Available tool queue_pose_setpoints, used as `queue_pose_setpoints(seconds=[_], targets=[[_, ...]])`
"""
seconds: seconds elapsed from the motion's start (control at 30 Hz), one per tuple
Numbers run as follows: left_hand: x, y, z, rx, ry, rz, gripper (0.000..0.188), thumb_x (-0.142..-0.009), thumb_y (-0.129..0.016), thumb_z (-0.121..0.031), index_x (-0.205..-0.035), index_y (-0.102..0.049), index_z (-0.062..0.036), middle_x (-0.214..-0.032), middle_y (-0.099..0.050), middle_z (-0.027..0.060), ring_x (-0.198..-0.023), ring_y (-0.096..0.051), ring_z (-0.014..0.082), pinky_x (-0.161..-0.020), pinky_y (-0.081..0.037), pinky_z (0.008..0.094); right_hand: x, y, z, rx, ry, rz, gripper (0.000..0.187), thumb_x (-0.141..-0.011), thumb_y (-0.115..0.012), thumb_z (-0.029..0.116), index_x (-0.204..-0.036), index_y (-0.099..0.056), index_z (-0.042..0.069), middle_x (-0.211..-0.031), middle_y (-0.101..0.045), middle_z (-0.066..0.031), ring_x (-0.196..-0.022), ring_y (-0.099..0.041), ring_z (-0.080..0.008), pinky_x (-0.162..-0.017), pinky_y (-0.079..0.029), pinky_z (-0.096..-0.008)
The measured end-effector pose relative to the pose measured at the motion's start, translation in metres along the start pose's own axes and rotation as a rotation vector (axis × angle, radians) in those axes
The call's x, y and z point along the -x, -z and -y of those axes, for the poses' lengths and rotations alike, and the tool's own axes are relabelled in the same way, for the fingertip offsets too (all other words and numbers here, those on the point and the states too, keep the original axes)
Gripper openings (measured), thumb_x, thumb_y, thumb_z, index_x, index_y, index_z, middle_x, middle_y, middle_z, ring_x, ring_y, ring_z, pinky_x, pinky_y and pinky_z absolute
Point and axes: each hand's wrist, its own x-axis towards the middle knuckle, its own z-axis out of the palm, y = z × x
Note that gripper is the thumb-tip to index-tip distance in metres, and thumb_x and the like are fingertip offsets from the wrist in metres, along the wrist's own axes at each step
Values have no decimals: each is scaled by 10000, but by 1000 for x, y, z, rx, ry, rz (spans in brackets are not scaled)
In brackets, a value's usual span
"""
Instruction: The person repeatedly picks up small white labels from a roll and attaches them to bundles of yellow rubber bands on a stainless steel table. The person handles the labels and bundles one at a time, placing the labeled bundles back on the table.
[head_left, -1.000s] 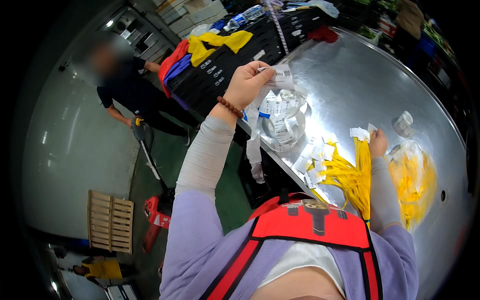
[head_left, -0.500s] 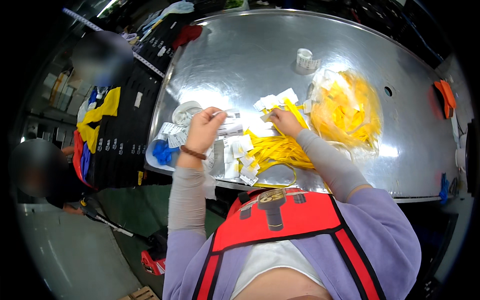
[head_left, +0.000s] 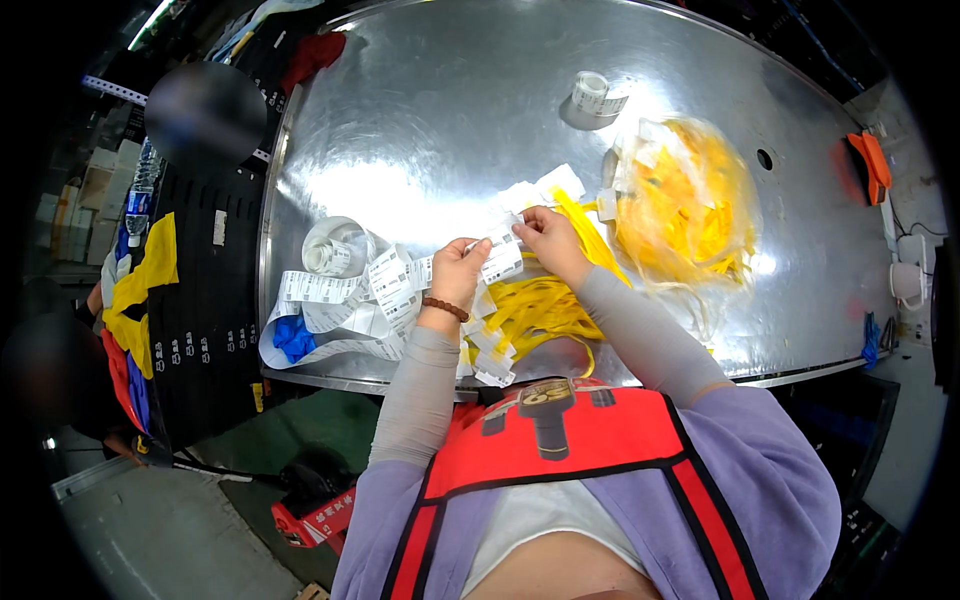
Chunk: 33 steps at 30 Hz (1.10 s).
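Note:
My left hand (head_left: 458, 274) pinches a strip of white printed labels (head_left: 502, 260) between thumb and fingers. At the strip's upper right corner, my right hand (head_left: 548, 240) has its fingers closed on the label's edge. The strip trails left to a loose label roll (head_left: 328, 254) with several curled lengths around it. Below both hands lies a bundle of flat yellow straps (head_left: 548, 312), with white labels stuck on its left ends. More yellow straps (head_left: 578, 215), with white tags at their upper ends, run past my right hand.
A clear plastic bag (head_left: 740, 215) full of yellow straps sits right of my hands on the metal table (head_left: 440, 110). Behind it stands another label roll (head_left: 592, 95). A crumpled blue piece (head_left: 293, 338) lies at the left edge. Black crates (head_left: 205, 300) and people are further left.
My hands have come together, the left moving right and lower. The label strip now stretches between them, and its loose lengths lie more spread out. The whole view has shifted.

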Motion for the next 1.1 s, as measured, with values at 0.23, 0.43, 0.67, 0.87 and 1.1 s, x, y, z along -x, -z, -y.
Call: queue_pose_setpoints(seconds=[0.23, 0.43, 0.67, 0.87, 1.1], targets=[[-10, 6, -3, -229, -20, 75, 173, -832, -685, -115, -872, -625, 43, -767, -651, 55, -638, -566, 67, -580, -460, 198, 9, 5, 16, 48, -7, 68, 228, -860, -612, 130, -1021, -655, -26, -858, -678, -67, -740, -593, -114, -686, -478, -251], [-12, 7, -7, -373, -78, 66, 184, -808, -711, -128, -833, -641, 40, -722, -652, 46, -596, -544, 50, -537, -432, 188, 15, 6, 35, 105, 16, 97, 231, -865, -600, 124, -1030, -658, -26, -883, -691, -95, -771, -612, -127, -707, -484, -260], [-7, 7, -6, -425, -100, 35, 189, -799, -723, -138, -825, -644, 32, -700, -642, 31, -588, -530, 42, -519, -415, 185, 24, 3, 38, 53, 60, 88, 209, -852, -598, 118, -996, -654, -22, -838, -680, -123, -731, -621, -177, -689, -487, -289], [-6, 10, -2, -436, -107, 21, 187, -799, -727, -144, -836, -650, 21, -682, -629, 17, -575, -512, 37, -505, -404, 190, 25, 2, 36, 30, 64, 101, 219, -854, -598, 124, -1003, -650, -29, -831, -677, -122, -722, -612, -170, -683, -484, -284], [-2, 10, -4, -440, -133, 23, 254, -770, -744, -213, -835, -676, 23, -629, -622, 18, -527, -486, 53, -483, -385, 224, 23, 1, 29, -34, -5, 96, 225, -862, -599, 132, -1004, -651, -34, -837, -679, -103, -728, -600, -143, -684, -481, -272]])
